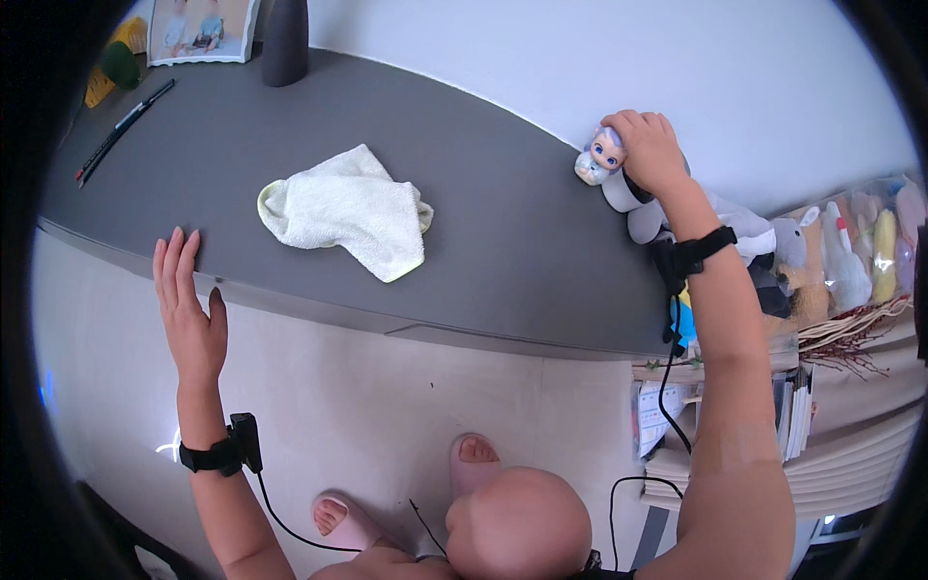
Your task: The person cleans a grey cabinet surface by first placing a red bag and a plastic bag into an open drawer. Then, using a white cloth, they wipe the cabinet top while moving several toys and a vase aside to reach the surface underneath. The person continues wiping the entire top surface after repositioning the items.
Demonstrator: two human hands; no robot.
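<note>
My right hand (649, 152) is at the far right of the grey tabletop (493, 217), against a small doll figurine (600, 158) with pale purple hair and blue eyes. Its fingers curl over beside the figurine's head, and a white and black rounded object (620, 194) sits under the palm. The fingertips and thumb are hidden, so I cannot tell which of these it grips. My left hand (190, 308) holds nothing; its fingers are spread over the front edge at the left. Between the hands lies a crumpled white cloth (348, 210) with yellow-green edging.
Pencils or pens (125, 134) lie at the left, near a framed photo (203, 32) and a dark vase (285, 43). Plush toys (754, 225) crowd the right end, beside a clear plastic bag of toys (863, 246). Black cables (670, 391) trail from both wrist straps.
</note>
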